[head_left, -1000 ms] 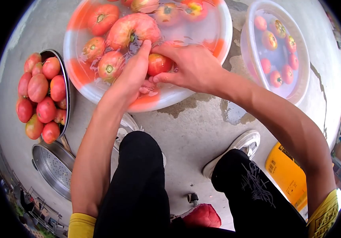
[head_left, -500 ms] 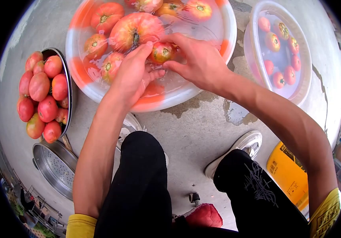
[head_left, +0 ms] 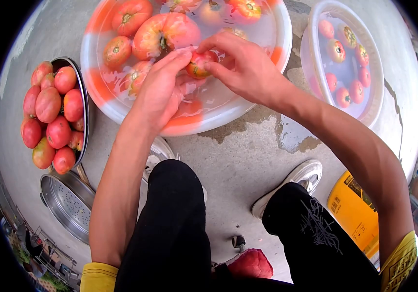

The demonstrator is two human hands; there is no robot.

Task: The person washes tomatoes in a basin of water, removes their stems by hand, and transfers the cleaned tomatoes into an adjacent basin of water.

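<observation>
A small red tomato [head_left: 200, 64] with greenish-yellow patches is between my two hands, at the water's surface in a large orange-and-white basin [head_left: 94, 92]. My right hand [head_left: 248, 68] pinches it from the right with thumb and forefinger. On its left side, the thumb of my left hand [head_left: 160, 90] lies against it, while the other fingers curl below, partly under water and blurred. Just beyond my left fingers sits a big ribbed tomato [head_left: 167, 35]. Several more tomatoes float around it, among them an orange-red one [head_left: 117, 51] at the left.
On the left, a dark-rimmed bowl [head_left: 86, 117] is heaped with tomatoes, above a perforated metal pan [head_left: 67, 207]. A whitish tub [head_left: 311, 63] on the right holds water and several tomatoes. A yellow container [head_left: 352, 214] stands beside my right shoe [head_left: 289, 187]. Wet patches mark the concrete.
The tomato in my hands has turned, showing more red now. My left fingers have sunk lower into the water, and the floating tomatoes at the back have drifted slightly.
</observation>
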